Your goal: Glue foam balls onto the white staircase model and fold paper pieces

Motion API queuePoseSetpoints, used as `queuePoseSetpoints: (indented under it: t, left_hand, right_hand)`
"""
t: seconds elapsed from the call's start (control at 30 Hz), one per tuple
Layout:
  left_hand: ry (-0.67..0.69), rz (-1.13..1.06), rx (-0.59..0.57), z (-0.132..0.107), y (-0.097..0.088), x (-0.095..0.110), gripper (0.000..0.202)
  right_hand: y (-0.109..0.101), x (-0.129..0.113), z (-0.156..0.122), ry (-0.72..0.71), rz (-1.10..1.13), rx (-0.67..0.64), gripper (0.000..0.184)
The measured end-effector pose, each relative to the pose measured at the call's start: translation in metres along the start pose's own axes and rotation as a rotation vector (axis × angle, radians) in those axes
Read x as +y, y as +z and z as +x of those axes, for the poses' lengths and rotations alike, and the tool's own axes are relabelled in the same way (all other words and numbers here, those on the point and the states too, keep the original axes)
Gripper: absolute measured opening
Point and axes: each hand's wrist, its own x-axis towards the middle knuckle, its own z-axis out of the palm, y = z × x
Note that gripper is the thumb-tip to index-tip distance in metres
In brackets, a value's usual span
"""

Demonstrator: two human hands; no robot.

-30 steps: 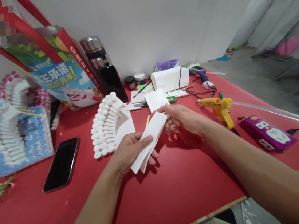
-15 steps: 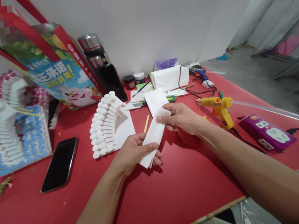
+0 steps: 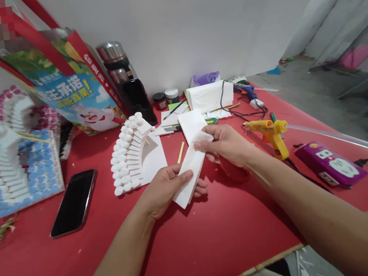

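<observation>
A folded strip of white paper (image 3: 191,169), layered and soft-looking, is held slantwise above the red table. My left hand (image 3: 168,187) grips its near end, thumb on top and fingers underneath. At the far end, my right hand (image 3: 227,143) pinches it between thumb and fingers. Behind it lies another folded white paper piece (image 3: 191,122). To the left stands a curved white craft piece (image 3: 127,156) edged with rounded white tips, on a white sheet (image 3: 155,155). A short yellow stick (image 3: 181,152) lies beside the strip. Red-handled scissors (image 3: 236,174) are partly hidden under my right hand.
A yellow glue gun (image 3: 270,133) and a purple power strip (image 3: 331,164) with cables sit at right. A phone (image 3: 73,202), a blue-and-white craft piece (image 3: 2,175) and a shopping bag (image 3: 72,89) occupy the left. A steel flask (image 3: 111,52) and small jars (image 3: 171,96) stand behind.
The fingers of my left hand under the strip have spread out slightly to the right. Both hands and the paper have shifted very little.
</observation>
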Motion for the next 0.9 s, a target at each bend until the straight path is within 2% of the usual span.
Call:
queuePoseSetpoints:
  t: [0.13,0.23,0.37,0.47,0.53,0.63,0.77,0.9]
  left_hand:
    - [0.002,0.025,0.060,0.002,-0.002,0.001,0.028]
    - [0.014,0.046,0.092,0.003,-0.003,0.003,0.030]
    - [0.019,0.039,0.102,0.004,-0.003,0.003,0.031]
    - [0.021,0.033,0.091,0.004,-0.003,0.002,0.031]
    - [0.017,0.031,0.089,0.004,-0.003,0.001,0.031]
    - [0.021,0.028,0.094,0.005,-0.003,0.000,0.032]
    - [0.033,0.033,0.101,0.005,-0.004,0.000,0.032]
    - [0.034,0.028,0.096,0.005,-0.003,-0.001,0.031]
  right_hand:
    - [0.002,-0.005,-0.001,0.034,-0.184,0.045,0.020]
    - [-0.002,-0.016,-0.004,0.048,-0.427,0.099,0.018]
    - [-0.007,-0.032,-0.015,0.039,-1.113,0.188,0.020]
    - [-0.005,-0.036,-0.027,0.203,-1.536,0.161,0.019]
    - [-0.002,-0.032,-0.033,0.311,-1.626,0.079,0.021]
    - [0.002,-0.021,-0.038,0.339,-1.652,-0.003,0.028]
    - [0.002,-0.010,-0.042,0.290,-1.677,0.031,0.040]
    - [-0.004,-0.008,-0.045,0.242,-1.722,0.121,0.035]
